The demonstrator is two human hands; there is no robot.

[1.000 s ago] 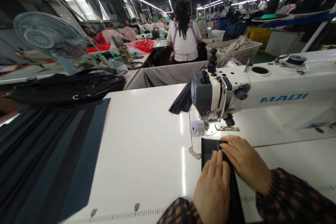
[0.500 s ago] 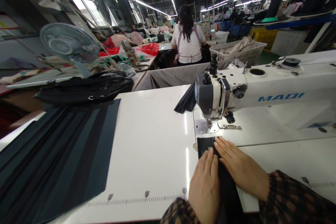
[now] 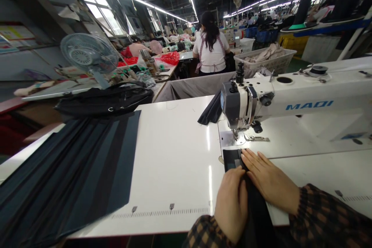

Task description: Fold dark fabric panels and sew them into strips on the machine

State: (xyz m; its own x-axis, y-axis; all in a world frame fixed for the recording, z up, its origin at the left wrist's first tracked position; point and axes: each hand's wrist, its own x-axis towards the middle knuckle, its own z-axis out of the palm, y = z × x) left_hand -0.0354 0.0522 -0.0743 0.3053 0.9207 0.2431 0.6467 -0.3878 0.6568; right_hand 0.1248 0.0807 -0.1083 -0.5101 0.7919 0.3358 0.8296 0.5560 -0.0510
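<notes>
A strip of dark fabric (image 3: 231, 157) lies on the white table just in front of the sewing machine's needle area, its far end close to the metal plate. My left hand (image 3: 231, 197) has its fingers curled and pinched on the strip's edge. Flat on the strip's right side rests my right hand (image 3: 269, 176), fingers stretched toward the presser foot (image 3: 235, 135). The near part of the strip runs down between my wrists toward the front edge. The sewing machine (image 3: 290, 100) stands right behind my hands.
Layered dark fabric panels (image 3: 101, 166) cover the table's left side, with a black bag (image 3: 107, 100) behind them. More dark fabric (image 3: 210, 110) lies left of the machine head. A fan (image 3: 88, 52), a plastic basket (image 3: 267, 60) and a seated person (image 3: 211, 48) are farther back.
My left hand's fingers have gone from lying straight on the strip to curling and pinching its edge. My right hand stays flat. The whole view has shifted slightly.
</notes>
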